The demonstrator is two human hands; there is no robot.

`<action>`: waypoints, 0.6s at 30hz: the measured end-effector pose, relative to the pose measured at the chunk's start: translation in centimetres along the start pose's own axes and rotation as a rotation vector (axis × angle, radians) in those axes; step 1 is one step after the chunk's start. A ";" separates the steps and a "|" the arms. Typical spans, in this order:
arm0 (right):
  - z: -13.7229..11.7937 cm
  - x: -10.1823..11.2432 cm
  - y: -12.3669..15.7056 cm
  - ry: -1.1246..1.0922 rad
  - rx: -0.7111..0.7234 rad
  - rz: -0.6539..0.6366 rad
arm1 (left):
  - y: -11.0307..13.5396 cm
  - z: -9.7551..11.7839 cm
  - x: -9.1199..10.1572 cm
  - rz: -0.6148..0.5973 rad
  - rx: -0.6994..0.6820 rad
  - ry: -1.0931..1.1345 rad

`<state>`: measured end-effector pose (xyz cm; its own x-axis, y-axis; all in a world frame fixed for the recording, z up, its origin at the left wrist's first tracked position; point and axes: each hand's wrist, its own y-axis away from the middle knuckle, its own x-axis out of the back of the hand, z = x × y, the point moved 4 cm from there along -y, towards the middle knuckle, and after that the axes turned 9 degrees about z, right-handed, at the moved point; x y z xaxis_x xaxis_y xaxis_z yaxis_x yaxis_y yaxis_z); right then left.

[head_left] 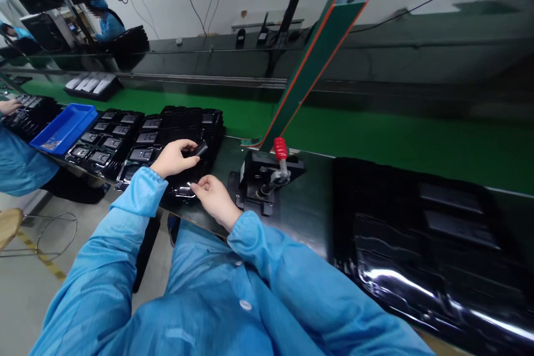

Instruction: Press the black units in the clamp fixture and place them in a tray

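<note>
The person stands at a dark, glossy workbench (308,206) that runs beside a green conveyor belt (375,139), with a pale wall and hanging cables behind. The left hand (175,157) is closed around a small black part (201,149), pinched between thumb and fingers above a stack of black moulded trays (167,130) that holds more such parts. The right hand (212,194) rests at the near edge of the trays with its fingers curled down; whether it grips anything cannot be told. Just beside it on the bench sits a black clamp fixture (258,175) with a red handle (280,148). A blue bin (64,128) lies to the left of the trays, next to a co-worker's sleeve (19,164). Shiny black trays (438,245) fill the bench to the right.
</note>
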<state>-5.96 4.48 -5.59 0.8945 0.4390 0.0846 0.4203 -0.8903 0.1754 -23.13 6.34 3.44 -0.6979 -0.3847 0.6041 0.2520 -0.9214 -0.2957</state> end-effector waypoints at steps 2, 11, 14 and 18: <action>0.3 -0.1 -0.1 0.019 0.001 0.036 | -0.1 0.2 -0.2 -0.013 -0.003 0.016; -0.1 -0.3 -0.2 0.120 -0.002 0.119 | -0.6 0.5 -0.2 -0.055 -0.051 0.030; -0.6 -0.1 -0.3 0.142 0.014 0.104 | -0.5 0.3 -0.2 -0.043 -0.055 0.048; -1.8 0.3 -0.1 0.223 0.110 0.091 | -0.4 0.1 -0.1 -0.015 -0.043 0.084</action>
<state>-6.04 4.88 -3.77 0.8790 0.3611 0.3113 0.3643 -0.9299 0.0500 -23.12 6.70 3.53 -0.7559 -0.3635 0.5446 0.2134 -0.9231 -0.3199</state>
